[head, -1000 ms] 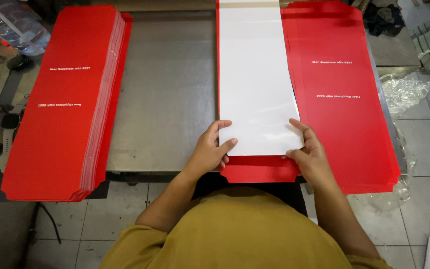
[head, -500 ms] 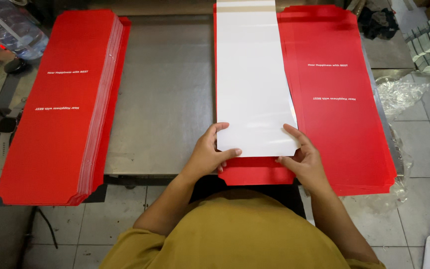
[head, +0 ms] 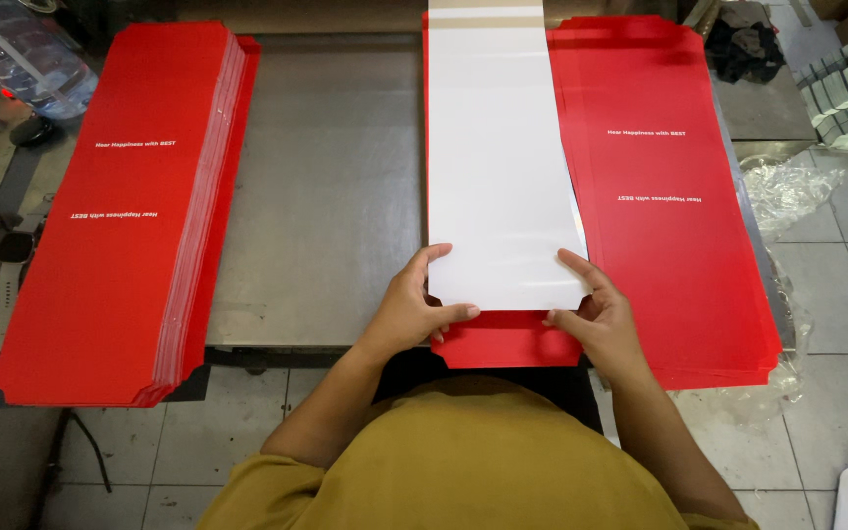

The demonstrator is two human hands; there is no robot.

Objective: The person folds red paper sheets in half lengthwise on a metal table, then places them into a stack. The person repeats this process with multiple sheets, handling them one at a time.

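The long white folded card panel [head: 501, 167] has slid slightly toward the person, squaring over its red flat carton blank [head: 512, 344], left hand [head: 409, 304] and right hand [head: 596, 314] fingers pinching its near corners.

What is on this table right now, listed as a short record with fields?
Left hand: grips the near left corner of the white sheet.
Right hand: grips the near right corner of that sheet.
Under the sheet: a red card, its near end showing.
Right side: red stack.
Left side: taller red stack.
Surface: grey metal table.
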